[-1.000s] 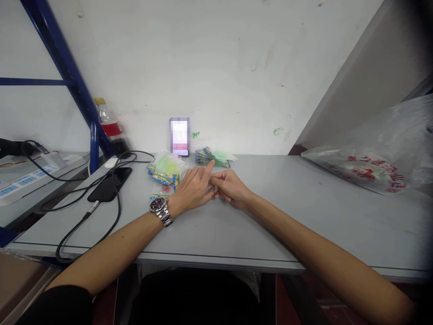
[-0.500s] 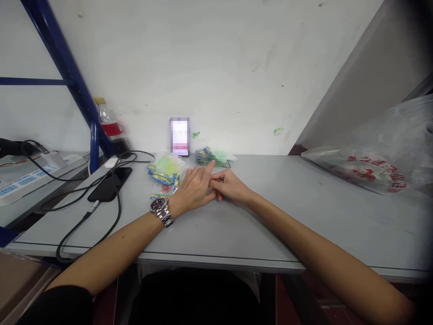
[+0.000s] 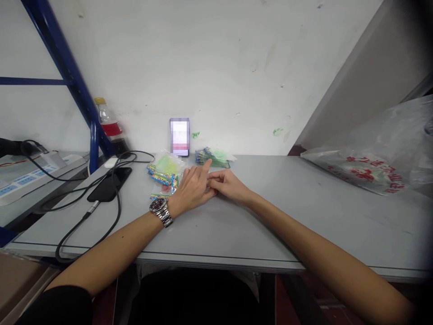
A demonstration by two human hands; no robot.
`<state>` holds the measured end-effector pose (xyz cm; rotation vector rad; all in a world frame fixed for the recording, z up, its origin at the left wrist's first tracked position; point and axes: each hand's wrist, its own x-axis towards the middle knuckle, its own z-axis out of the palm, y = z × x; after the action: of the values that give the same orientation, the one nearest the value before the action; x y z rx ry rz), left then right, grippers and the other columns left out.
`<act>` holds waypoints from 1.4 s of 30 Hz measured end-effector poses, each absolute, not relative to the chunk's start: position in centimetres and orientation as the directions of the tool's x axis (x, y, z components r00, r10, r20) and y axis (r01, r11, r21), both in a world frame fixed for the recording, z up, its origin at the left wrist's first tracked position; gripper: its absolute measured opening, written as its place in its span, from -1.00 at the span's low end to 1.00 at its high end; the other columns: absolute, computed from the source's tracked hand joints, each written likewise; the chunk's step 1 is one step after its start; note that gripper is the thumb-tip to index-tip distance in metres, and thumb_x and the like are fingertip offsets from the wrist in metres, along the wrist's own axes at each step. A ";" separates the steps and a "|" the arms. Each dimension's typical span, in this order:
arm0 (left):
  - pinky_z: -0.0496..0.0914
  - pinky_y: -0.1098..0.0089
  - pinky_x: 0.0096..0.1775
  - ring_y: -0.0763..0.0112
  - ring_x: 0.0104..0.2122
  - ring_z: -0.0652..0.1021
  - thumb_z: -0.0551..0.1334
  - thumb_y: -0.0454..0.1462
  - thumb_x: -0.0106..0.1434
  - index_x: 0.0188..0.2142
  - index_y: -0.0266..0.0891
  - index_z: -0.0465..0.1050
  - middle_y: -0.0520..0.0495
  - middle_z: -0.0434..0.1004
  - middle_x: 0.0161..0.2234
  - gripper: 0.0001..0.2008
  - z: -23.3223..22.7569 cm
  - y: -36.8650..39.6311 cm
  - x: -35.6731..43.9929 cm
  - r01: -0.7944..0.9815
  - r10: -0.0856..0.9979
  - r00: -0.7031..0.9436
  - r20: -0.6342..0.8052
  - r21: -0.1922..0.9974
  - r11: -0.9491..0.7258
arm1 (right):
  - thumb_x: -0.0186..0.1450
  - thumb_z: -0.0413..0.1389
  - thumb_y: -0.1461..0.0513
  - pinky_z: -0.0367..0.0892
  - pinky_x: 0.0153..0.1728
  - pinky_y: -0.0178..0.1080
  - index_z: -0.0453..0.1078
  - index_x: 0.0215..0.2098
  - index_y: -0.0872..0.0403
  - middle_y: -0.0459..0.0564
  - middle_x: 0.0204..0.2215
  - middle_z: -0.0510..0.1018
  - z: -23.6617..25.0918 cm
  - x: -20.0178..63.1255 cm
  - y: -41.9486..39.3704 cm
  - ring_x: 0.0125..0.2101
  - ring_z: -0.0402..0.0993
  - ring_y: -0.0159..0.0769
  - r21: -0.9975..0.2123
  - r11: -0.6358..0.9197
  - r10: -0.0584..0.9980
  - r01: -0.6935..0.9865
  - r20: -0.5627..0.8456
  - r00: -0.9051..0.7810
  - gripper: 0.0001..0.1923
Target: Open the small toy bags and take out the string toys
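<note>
My left hand (image 3: 193, 187), with a steel watch on its wrist, is closed with its index finger raised. A clear plastic packet (image 3: 174, 183) with a colourful printed strip sticks out from behind its knuckles and appears held by it. My right hand (image 3: 230, 185) meets it fingertip to fingertip, thumb and index pinched together. What lies in that pinch is hidden. Left of my hands lies a loose pile of similar packets (image 3: 164, 169) with yellow-green contents. Behind my fingers, against the wall, rests a stack of green packets (image 3: 214, 156).
A lit phone (image 3: 180, 137) leans on the wall. At left, a dark phone (image 3: 108, 185) lies among black cables (image 3: 120, 210), near a cola bottle (image 3: 110, 124) and a power strip (image 3: 34, 178). A white plastic bag (image 3: 368, 171) occupies the right side of the grey table (image 3: 216, 239).
My fingertips have shifted slightly left. The printed strip behind my left hand has tilted and moved a little. Both piles stay as they were.
</note>
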<state>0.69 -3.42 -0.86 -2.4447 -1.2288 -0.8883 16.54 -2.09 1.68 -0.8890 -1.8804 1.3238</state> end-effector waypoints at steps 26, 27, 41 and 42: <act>0.23 0.47 -0.46 0.50 -0.52 0.37 0.11 -0.20 0.31 -0.28 -0.27 0.39 0.04 0.40 -0.50 -0.82 -0.7 -2.3 0.5 0.354 0.837 0.241 0.492 0.758 -0.548 | 0.27 0.02 0.03 0.24 -0.40 -0.25 0.41 -0.44 0.09 -0.13 -0.66 0.36 1.7 18.0 -0.9 -0.57 0.32 -0.37 -0.830 0.482 0.860 0.279 0.389 -0.329 -0.67; 0.23 0.46 -0.46 0.49 -0.51 0.37 0.11 -0.21 0.31 -0.31 -0.26 0.36 0.03 0.40 -0.50 -0.84 -0.9 -2.0 0.4 0.348 0.844 0.210 0.494 0.769 -0.537 | 0.25 0.06 0.05 0.24 -0.39 -0.25 0.40 -0.43 0.09 -0.13 -0.63 0.38 1.7 18.1 -0.8 -0.54 0.32 -0.37 -0.825 0.493 0.859 0.277 0.410 -0.308 -0.72; 0.31 0.45 -0.40 0.51 -0.51 0.42 0.13 -0.32 0.28 -0.32 -0.24 0.30 0.06 0.36 -0.53 -0.96 -1.2 -0.8 0.0 0.138 0.891 0.022 0.454 0.881 -0.452 | 0.01 0.24 0.24 0.33 -0.34 -0.19 0.31 -0.22 0.04 -0.08 -0.45 0.53 1.2 18.3 0.2 -0.44 0.42 -0.33 -0.962 0.273 0.947 0.017 0.265 -0.179 -0.64; 0.31 0.45 -0.40 0.51 -0.51 0.42 0.14 -0.33 0.28 -0.31 -0.24 0.31 0.07 0.37 -0.53 -0.98 -1.2 -0.7 -0.1 0.124 0.890 0.021 0.455 0.882 -0.454 | 0.01 0.24 0.23 0.32 -0.35 -0.19 0.34 -0.22 0.05 -0.09 -0.50 0.53 1.2 18.4 0.2 -0.45 0.42 -0.32 -0.963 0.271 0.947 0.014 0.264 -0.181 -0.65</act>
<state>-0.06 -0.71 -1.20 -2.5621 -1.6293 -2.3243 18.36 0.22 1.18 -0.9421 -1.4835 1.1101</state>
